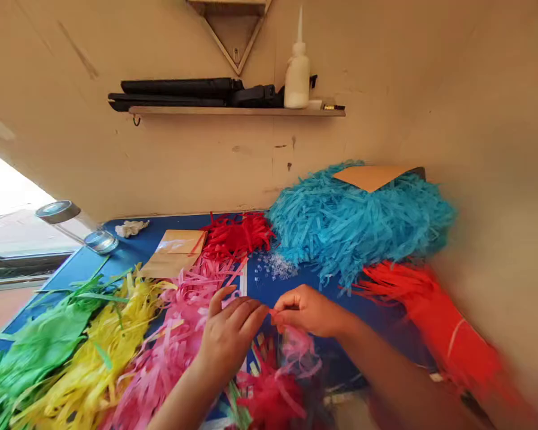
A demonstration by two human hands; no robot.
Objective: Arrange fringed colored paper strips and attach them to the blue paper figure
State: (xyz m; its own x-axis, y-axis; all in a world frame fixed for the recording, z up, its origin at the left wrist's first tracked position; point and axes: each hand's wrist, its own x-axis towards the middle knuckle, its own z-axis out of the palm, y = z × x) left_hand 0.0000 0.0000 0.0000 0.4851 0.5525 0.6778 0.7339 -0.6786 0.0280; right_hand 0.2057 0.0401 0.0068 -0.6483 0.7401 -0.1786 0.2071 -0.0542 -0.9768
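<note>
Right hand: 1, thumb and fingers pinching 1 pink strip, mostly hidden in the grasp.
Left hand: 1, fingers reaching to the strip, 1 lifted apart; cannot tell whether the tips grip it.
Cluster below the fingers: 1 pink-and-red cluster, blurred, cut off at the bottom.
Left of the fingers: 3 bundles, pink, yellow and green, near ends cut off.
Beyond the fingers: 1 red bundle; clear beads, too small to count.
Beyond, to their right: 1 blue heap, partly under 1 brown sheet.
Right of the fingers: 1 orange-red bundle, near end blurred.
Beyond, to their left: 1 brown packet, 1 glass jar.
Surface: 1, blue, largely covered.
</note>
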